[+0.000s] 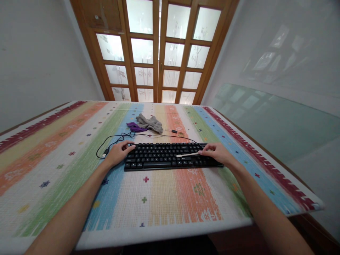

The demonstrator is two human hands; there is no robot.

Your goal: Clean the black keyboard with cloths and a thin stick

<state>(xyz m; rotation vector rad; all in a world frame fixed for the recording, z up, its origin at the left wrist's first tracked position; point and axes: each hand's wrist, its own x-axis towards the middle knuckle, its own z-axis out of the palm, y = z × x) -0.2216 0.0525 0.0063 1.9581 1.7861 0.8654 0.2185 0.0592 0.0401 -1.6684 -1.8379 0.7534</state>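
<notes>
A black keyboard (pixel 156 165) lies flat on the table, its long side facing me. At its left end, my left hand (pixel 118 153) grips the upper corner, thumb over the edge keys and fingers at the back edge. My right hand (pixel 217 153) is above the keyboard's right part, pinching a white cotton swab (pixel 188 154) between thumb and fingers. The swab points left, and its tip is over the keys near the right of the letter block. Whether the tip touches a key I cannot tell.
Behind the keyboard lie a grey cloth (pixel 151 124), a purple cloth (pixel 136 127) and a small black object (pixel 174 131). The keyboard's cable (pixel 117 135) loops left to a USB plug (pixel 105 153). A striped tablecloth (pixel 159 198) covers the table; walls stand on both sides.
</notes>
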